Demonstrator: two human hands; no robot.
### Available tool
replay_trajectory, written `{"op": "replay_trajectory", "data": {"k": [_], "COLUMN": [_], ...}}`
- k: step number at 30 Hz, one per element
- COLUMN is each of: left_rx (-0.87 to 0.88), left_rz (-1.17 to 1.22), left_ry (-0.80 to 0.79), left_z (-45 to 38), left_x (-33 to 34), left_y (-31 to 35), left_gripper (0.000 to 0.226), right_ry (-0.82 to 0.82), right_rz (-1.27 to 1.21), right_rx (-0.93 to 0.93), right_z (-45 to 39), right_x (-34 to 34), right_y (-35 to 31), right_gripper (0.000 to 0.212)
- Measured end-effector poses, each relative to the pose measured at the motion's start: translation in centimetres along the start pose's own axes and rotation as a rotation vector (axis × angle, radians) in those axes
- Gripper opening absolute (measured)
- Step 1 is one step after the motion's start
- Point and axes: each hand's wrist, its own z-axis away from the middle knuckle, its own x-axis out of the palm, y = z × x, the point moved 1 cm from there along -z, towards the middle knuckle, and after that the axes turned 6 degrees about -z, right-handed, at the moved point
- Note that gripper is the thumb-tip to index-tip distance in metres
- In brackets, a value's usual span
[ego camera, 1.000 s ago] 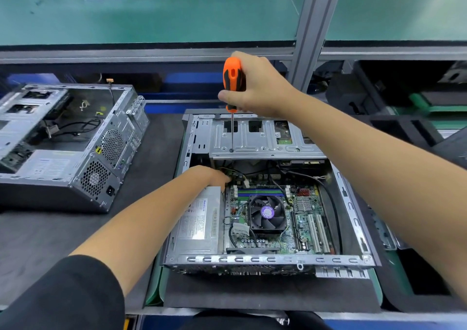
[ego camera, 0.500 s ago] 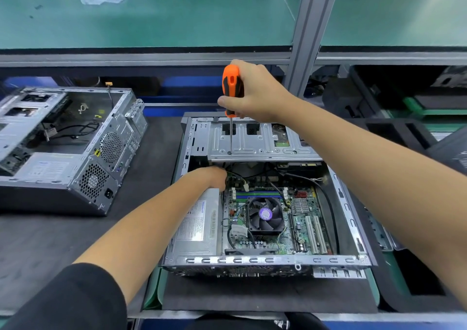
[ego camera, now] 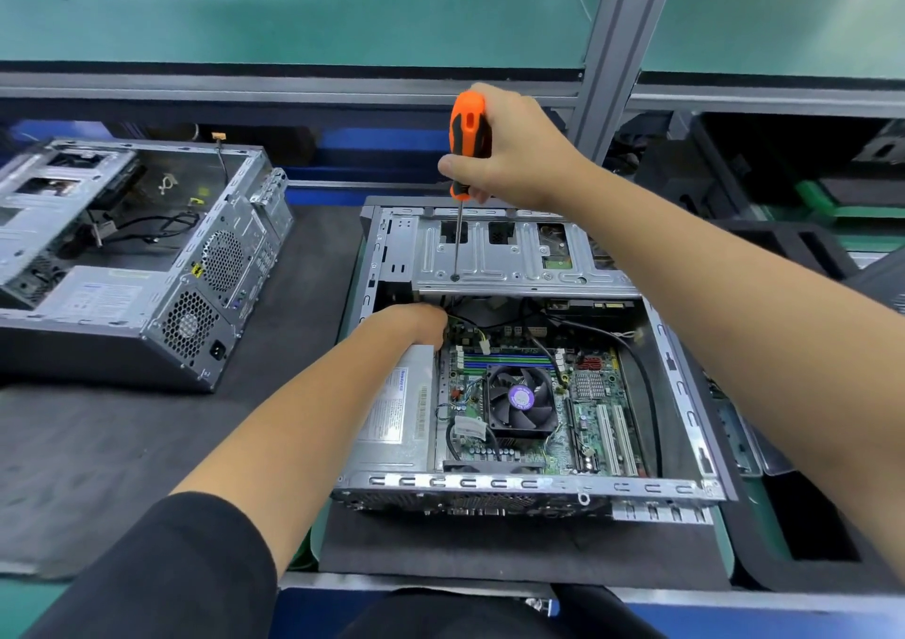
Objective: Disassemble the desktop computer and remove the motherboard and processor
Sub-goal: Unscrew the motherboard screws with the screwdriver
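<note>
The open case [ego camera: 529,484] lies on its side on a dark mat [ego camera: 147,442] on the tabletop, directly in front of the person. Inside it, the motherboard [ego camera: 592,423] sits flat in the right portion, with the CPU fan [ego camera: 520,399] mounted near its centre; the processor itself is hidden beneath the fan. A silver power supply [ego camera: 396,423] occupies the left portion, just beside the board. A metal drive cage [ego camera: 514,256] spans the far end of the case.

The right hand [ego camera: 514,149] is wrapped around the orange-and-black handle of a screwdriver [ego camera: 467,144], held upright — the shaft runs straight down and its tip meets the near-left corner of the drive cage at a screw point.

The left hand [ego camera: 416,322] reaches into the case at the gap between the drive cage and the power supply, beside a bundle of cables [ego camera: 482,340]. Its fingers are out of sight under the cage edge — whether they hold anything cannot be told.

A second case [ego camera: 122,266], open, stands well apart on the left of the mat. A green shelf [ego camera: 343,11] runs along the back.
</note>
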Motion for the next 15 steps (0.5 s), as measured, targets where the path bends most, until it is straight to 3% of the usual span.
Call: {"op": "replay_trajectory", "data": {"k": [4,15], "left_rx": [-0.002,0.008], "left_rz": [0.040,0.023], "left_ry": [0.019,0.015], "left_z": [-0.08,-0.19], "left_x": [0.03,-0.10], "left_y": [-0.03,0.11], "left_gripper": [0.010,0.027], "right_ry": [0.013,-0.020], "right_rz": [0.030,0.043], "right_rx": [0.013,0.009], "right_z": [-0.18,0.12], "right_x": [0.03,0.30], "right_y": [-0.03,-0.50], "right_gripper": [0.027,0.028]}}
